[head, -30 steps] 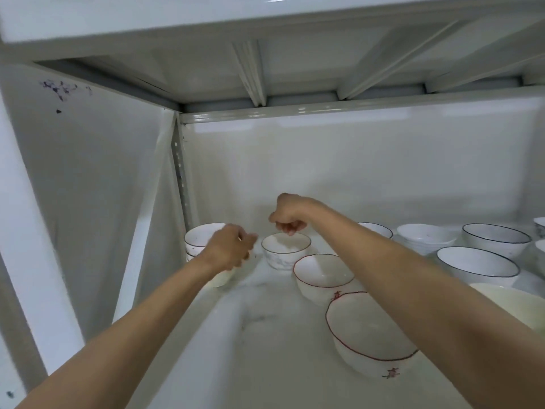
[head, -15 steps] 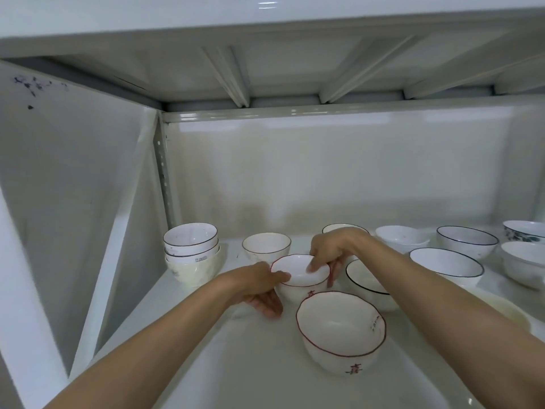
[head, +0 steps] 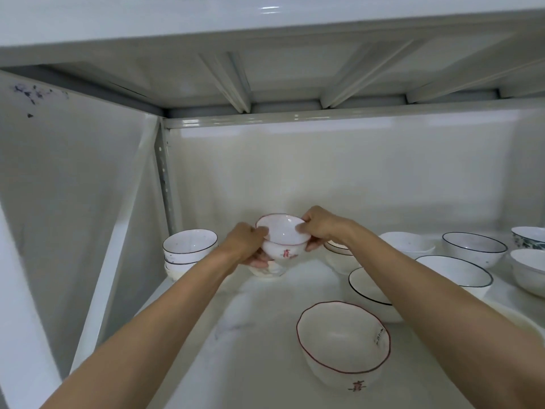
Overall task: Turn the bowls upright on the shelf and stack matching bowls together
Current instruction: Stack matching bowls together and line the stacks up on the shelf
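Note:
A small white bowl with a red rim and a red character point(head: 282, 237) is lifted above the white shelf point(head: 253, 343), upright and tipped slightly toward me. My left hand point(head: 244, 246) grips its left side and my right hand point(head: 320, 227) pinches its right rim. Just below it, partly hidden by my left hand, sits another small white bowl point(head: 269, 270). A larger red-rimmed bowl point(head: 343, 346) stands upright near the front. At the back left is a stack of dark-rimmed bowls point(head: 188, 249).
Several upright bowls fill the right side: a dark-rimmed bowl point(head: 368, 293) behind my right forearm, another point(head: 458, 276), one at the back point(head: 474, 249), a plain white bowl point(head: 408, 245), a blue-patterned bowl point(head: 529, 237). The upper shelf point(head: 265, 39) hangs low overhead; a side panel point(head: 73, 187) closes the left.
Both hands went from empty to gripping the small red-rimmed bowl on the shelf, then lifted it up and back over the small bowl behind it.

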`<state>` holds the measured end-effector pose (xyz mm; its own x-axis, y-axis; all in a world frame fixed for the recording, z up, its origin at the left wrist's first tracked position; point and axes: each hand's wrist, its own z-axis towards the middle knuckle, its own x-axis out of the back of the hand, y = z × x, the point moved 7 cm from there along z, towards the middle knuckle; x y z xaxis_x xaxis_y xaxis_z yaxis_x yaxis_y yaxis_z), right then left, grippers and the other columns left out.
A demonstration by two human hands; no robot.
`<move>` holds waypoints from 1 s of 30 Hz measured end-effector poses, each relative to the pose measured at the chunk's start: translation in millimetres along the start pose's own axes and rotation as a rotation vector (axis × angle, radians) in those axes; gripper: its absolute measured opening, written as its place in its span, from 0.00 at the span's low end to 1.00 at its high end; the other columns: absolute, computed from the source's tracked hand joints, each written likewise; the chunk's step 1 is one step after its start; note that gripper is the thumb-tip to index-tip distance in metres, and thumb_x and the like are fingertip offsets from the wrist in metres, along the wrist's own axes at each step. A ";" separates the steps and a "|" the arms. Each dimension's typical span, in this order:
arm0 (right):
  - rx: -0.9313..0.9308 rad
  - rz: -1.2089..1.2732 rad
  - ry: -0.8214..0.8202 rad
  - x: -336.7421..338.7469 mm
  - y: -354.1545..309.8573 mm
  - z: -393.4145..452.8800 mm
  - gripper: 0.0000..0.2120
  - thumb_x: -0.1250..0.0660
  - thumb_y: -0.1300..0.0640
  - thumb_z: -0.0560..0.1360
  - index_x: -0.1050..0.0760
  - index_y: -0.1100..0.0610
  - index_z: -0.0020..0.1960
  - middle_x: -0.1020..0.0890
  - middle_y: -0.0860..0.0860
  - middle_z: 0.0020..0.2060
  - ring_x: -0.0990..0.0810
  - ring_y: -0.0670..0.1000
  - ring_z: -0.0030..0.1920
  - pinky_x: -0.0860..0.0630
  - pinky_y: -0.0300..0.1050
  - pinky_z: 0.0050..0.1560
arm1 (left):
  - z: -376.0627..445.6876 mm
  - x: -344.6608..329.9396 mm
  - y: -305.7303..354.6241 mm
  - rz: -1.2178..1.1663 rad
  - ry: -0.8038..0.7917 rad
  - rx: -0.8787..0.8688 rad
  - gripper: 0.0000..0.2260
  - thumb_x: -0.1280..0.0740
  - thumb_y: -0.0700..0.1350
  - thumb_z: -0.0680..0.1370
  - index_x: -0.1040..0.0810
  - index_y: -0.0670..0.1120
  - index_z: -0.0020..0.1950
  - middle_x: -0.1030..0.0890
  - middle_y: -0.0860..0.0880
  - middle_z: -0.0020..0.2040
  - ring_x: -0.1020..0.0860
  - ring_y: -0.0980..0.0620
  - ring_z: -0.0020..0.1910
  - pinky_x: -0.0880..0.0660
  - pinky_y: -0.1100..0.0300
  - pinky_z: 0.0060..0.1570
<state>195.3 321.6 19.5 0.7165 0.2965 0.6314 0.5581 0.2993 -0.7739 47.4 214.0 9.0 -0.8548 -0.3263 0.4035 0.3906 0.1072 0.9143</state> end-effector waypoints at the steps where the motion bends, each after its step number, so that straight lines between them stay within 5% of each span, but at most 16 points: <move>1: 0.009 0.012 0.044 0.1 -4.2 6.0 0.11 0.41 0.64 0.79 0.25 0.69 0.56 0.21 0.61 0.35 0.21 0.50 0.22 0.19 0.42 0.29 | 5.4 5.1 2.3 -0.001 0.029 -0.012 0.14 0.39 0.46 0.79 0.24 0.35 0.51 0.20 0.40 0.37 0.16 0.39 0.36 0.18 0.44 0.43; 7: 0.020 -0.022 0.179 -16.9 -18.6 28.0 0.12 0.47 0.64 0.77 0.27 0.66 0.53 0.17 0.65 0.46 0.16 0.65 0.38 0.17 0.53 0.46 | 37.7 21.1 -8.4 0.049 0.141 -0.022 0.09 0.40 0.42 0.72 0.26 0.37 0.45 0.19 0.38 0.37 0.16 0.36 0.42 0.20 0.42 0.51; 10: 0.017 -0.064 0.184 -27.5 -16.1 38.7 0.12 0.46 0.64 0.77 0.27 0.67 0.54 0.18 0.65 0.48 0.16 0.66 0.41 0.18 0.55 0.48 | 49.8 25.3 -18.8 0.078 0.160 -0.009 0.17 0.39 0.43 0.65 0.24 0.33 0.48 0.17 0.34 0.44 0.17 0.36 0.43 0.19 0.43 0.50; 12: 0.017 -0.129 0.189 -31.8 -13.4 44.5 0.10 0.45 0.64 0.76 0.26 0.66 0.51 0.17 0.64 0.47 0.16 0.64 0.45 0.19 0.54 0.51 | 47.8 25.9 -20.6 0.124 0.179 0.012 0.10 0.38 0.41 0.64 0.25 0.36 0.41 0.17 0.37 0.39 0.16 0.38 0.40 0.18 0.50 0.47; 13: 0.008 -0.169 0.195 -33.1 -12.1 45.5 0.08 0.44 0.65 0.75 0.27 0.65 0.48 0.18 0.62 0.44 0.17 0.62 0.45 0.19 0.52 0.51 | 44.0 26.4 -20.3 0.155 0.192 0.019 0.03 0.37 0.39 0.67 0.28 0.39 0.38 0.19 0.40 0.34 0.16 0.41 0.34 0.19 0.56 0.40; 16: -0.016 -0.282 0.187 -37.6 -6.6 47.8 0.08 0.42 0.70 0.72 0.30 0.62 0.36 0.23 0.58 0.31 0.20 0.59 0.38 0.21 0.48 0.42 | 36.7 24.5 -14.6 0.220 0.212 0.002 0.08 0.40 0.36 0.72 0.35 0.44 0.35 0.26 0.46 0.25 0.24 0.53 0.17 0.31 0.66 0.24; 22: -0.028 -0.378 0.179 -44.5 2.9 52.4 0.13 0.39 0.68 0.72 0.36 0.59 0.32 0.24 0.56 0.34 0.25 0.57 0.38 0.34 0.38 0.27 | 44.9 17.9 -24.5 0.315 0.167 0.027 0.05 0.42 0.35 0.72 0.32 0.43 0.38 0.20 0.43 0.29 0.20 0.48 0.25 0.24 0.61 0.38; 30: 0.006 -0.432 0.208 -47.2 7.3 56.0 0.14 0.37 0.66 0.72 0.38 0.57 0.31 0.31 0.52 0.28 0.27 0.57 0.39 0.37 0.40 0.28 | 50.8 14.8 -30.7 0.477 0.177 -0.003 0.07 0.41 0.34 0.73 0.28 0.42 0.36 0.24 0.50 0.19 0.24 0.56 0.17 0.25 0.66 0.32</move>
<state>142.2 360.5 -13.3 0.4887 -0.0438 0.8714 0.8211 0.3608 -0.4423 5.4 253.6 -11.2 -0.5101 -0.3960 0.7635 0.7247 0.2804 0.6295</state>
